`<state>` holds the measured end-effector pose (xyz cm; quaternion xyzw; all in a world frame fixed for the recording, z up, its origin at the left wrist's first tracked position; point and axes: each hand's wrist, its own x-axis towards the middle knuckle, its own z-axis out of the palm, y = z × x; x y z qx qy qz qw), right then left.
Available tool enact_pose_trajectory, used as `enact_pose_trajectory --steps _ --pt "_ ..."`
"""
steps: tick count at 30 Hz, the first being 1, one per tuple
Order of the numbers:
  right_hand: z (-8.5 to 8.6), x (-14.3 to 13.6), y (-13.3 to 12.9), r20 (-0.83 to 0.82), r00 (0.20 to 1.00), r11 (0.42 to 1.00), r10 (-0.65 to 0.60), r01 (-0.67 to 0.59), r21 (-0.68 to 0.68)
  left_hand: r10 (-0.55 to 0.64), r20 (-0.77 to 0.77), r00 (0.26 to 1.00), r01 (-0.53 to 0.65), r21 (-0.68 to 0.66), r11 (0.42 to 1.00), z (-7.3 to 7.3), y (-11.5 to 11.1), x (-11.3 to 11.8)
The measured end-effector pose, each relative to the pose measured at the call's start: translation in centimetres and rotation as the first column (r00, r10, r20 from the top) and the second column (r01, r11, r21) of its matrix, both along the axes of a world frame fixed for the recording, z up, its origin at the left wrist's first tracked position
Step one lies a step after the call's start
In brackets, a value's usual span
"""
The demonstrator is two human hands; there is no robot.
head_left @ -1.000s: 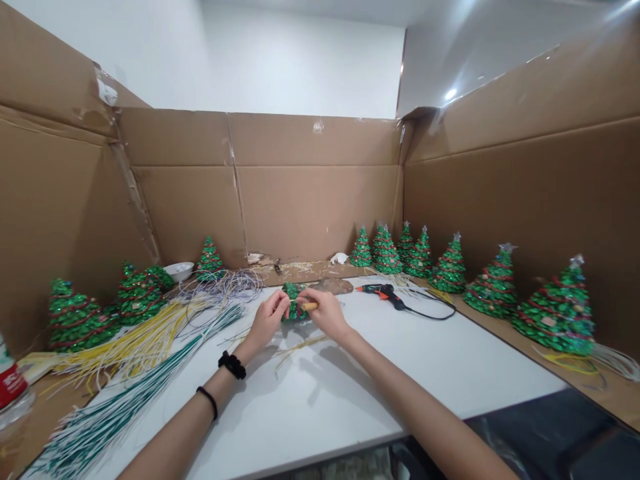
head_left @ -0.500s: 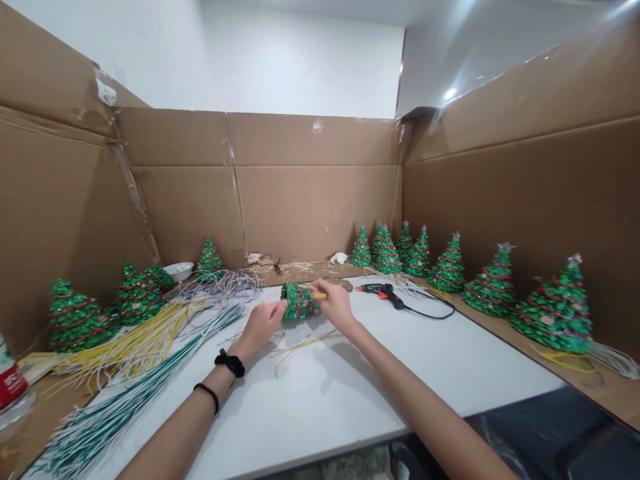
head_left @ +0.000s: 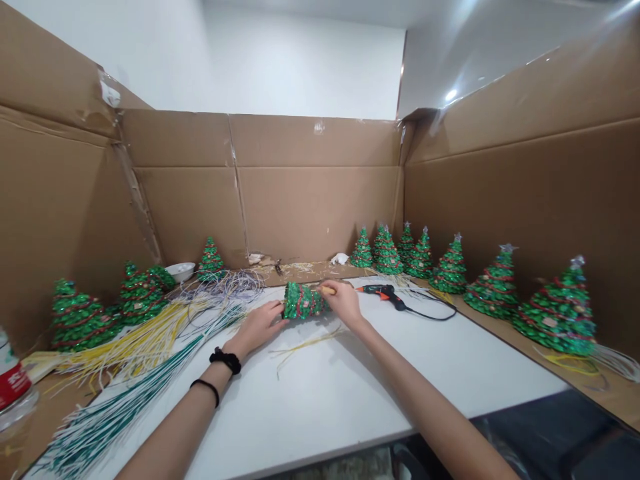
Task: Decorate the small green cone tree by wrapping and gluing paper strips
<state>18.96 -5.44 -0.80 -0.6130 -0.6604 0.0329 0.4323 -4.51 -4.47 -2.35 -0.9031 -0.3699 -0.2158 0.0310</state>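
A small green tinsel Christmas tree (head_left: 301,301) with red trim lies on its side, its wide base to the left. My left hand (head_left: 259,325) holds it at the base, fingers behind and thumb along the near edge. At the narrow end, my right hand (head_left: 344,303) is closed around a light wooden stick (head_left: 327,291). Whether the stick's tip goes into the tree is hidden by the fingers. Just right of that hand lies a black and orange glue gun (head_left: 385,291). Thin yellow strands (head_left: 305,343) rest on the white board (head_left: 350,400) in front of the tree.
Finished-looking trees (head_left: 500,283) line the right side, several topped with silver stars. More trees (head_left: 83,317) stand left. Bundles of green-white strands (head_left: 130,393) and yellow strands (head_left: 145,333) spread across the left. A white bowl (head_left: 181,271), a bottle (head_left: 13,383) and cardboard walls (head_left: 320,200) surround the board.
The tree has turned slightly, so its open base faces me less. My left hand has shifted a little left and its fingers have straightened. My right hand has moved slightly right with the stick.
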Motion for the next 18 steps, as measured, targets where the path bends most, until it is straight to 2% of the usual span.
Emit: enact_pose_trajectory --steps 4,9,13,18 --pt "-0.1 0.0 0.0 -0.006 1.000 1.000 0.006 -0.006 -0.012 -0.010 0.133 0.991 0.022 -0.092 0.996 -0.4 0.3 0.2" --pt "-0.1 0.0 0.2 -0.013 1.000 1.000 -0.006 0.006 -0.013 0.057 0.302 0.951 -0.026 -0.107 0.994 -0.4 0.4 0.8" --pt "0.0 0.0 0.2 -0.033 0.999 1.000 -0.004 0.004 -0.020 0.084 0.391 0.916 -0.034 -0.134 0.990 -0.5 0.4 1.4" --pt "0.0 -0.4 0.0 -0.031 0.999 0.997 0.025 -0.028 -0.076 0.171 0.469 0.866 -0.083 -0.203 0.976 -0.3 -0.1 2.2"
